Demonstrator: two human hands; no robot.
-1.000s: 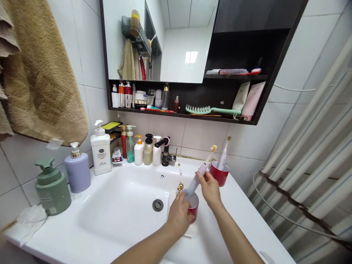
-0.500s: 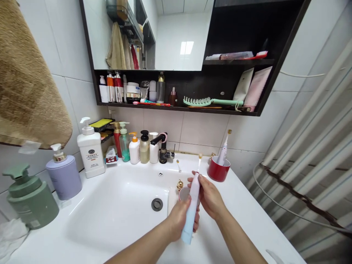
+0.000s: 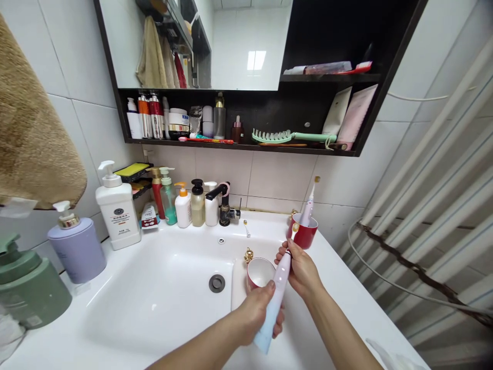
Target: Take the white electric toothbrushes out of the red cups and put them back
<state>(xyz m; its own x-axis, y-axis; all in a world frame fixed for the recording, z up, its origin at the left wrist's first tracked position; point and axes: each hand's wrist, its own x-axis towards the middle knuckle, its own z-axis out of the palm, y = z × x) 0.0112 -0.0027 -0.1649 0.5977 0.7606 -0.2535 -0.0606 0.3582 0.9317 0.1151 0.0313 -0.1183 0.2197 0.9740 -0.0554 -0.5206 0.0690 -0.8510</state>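
Two hands share one electric toothbrush [image 3: 278, 292], held aslant in front of a red cup [image 3: 259, 272]. The left hand [image 3: 257, 312] is wrapped around its lower body, thumb on top, seemingly to steady the weight; the right hand [image 3: 302, 268] is nearly closed, pinching just below the brush head [image 3: 295, 228], a grip likely suited to so slim a part, though its fingers hide the join. That cup stands mouth up beside the sink bowl [image 3: 154, 303]. Farther back, a second cup [image 3: 308, 235] props another toothbrush [image 3: 308, 211] bristles-up, presumably to drain, while what looks like a detached head [image 3: 247, 228] lies near the black faucet [image 3: 224, 204]
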